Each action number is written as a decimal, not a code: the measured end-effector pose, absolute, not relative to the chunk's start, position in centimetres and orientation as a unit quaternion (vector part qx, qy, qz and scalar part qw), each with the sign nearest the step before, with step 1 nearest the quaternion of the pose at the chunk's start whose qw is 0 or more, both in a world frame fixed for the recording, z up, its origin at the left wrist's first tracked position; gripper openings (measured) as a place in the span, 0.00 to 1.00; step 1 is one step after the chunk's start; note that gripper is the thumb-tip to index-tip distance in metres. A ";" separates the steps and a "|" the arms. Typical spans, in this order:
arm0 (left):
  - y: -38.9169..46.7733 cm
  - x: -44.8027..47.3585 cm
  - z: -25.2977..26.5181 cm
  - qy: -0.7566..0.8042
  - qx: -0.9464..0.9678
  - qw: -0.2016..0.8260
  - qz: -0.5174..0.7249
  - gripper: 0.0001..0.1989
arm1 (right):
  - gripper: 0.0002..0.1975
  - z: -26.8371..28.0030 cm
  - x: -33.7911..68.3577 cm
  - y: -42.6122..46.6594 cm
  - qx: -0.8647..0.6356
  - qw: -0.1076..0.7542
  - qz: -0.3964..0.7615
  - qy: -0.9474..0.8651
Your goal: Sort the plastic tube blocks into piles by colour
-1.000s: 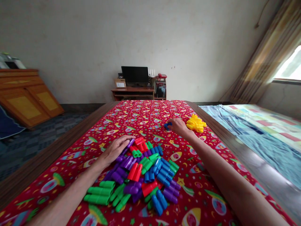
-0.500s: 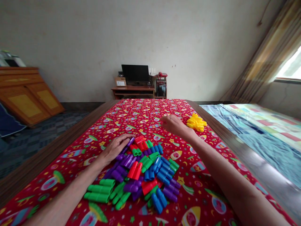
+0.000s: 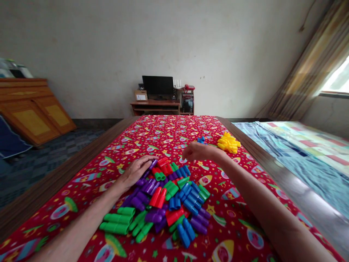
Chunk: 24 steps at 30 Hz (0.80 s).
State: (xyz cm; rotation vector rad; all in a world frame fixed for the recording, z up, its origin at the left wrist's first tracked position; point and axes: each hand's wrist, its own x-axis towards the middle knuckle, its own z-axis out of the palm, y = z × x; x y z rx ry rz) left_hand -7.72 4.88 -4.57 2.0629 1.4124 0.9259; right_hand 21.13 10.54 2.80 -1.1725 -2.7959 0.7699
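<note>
My left hand [image 3: 139, 169] lies at the far left side of a mixed pile, its fingers and thumb around a purple plastic building block [image 3: 150, 168]. Red blocks [image 3: 158, 197], green blocks [image 3: 117, 220], blue blocks [image 3: 185, 233] and more purple blocks [image 3: 155, 215] make up the pile, lying loosely over one another. Beyond the pile, my right hand [image 3: 196, 151] hovers over the cloth with loosely bent fingers, and no block shows in it. Just behind it sits a small blue piece [image 3: 201, 140], partly hidden by the hand.
A heap of yellow blocks [image 3: 229, 142] stands near the table's right edge. The red patterned tablecloth [image 3: 163, 127] covers the table. A bed [image 3: 300, 153] is on the right, a wooden cabinet [image 3: 35, 112] on the left, and a desk with a monitor [image 3: 157, 86] by the wall.
My right hand has drawn back toward the pile, and the blue piece now shows on the cloth behind it. My left hand has stayed at the purple block.
</note>
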 end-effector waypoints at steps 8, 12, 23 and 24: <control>4.8 -7.6 -4.4 0.519 0.755 0.224 0.334 0.28 | 0.14 2.7 22.1 10.7 -0.334 -0.060 0.301 -0.891; 4.6 -7.5 -4.2 0.521 0.753 0.226 0.333 0.29 | 0.18 2.4 19.2 8.6 -0.325 -0.100 0.213 -0.916; 4.7 -7.5 -4.3 0.525 0.752 0.226 0.328 0.28 | 0.11 2.8 24.3 12.8 -0.509 0.171 0.221 -0.814; 4.6 -7.5 -4.3 0.526 0.752 0.226 0.327 0.28 | 0.11 2.3 24.6 13.1 -0.536 0.189 0.208 -0.796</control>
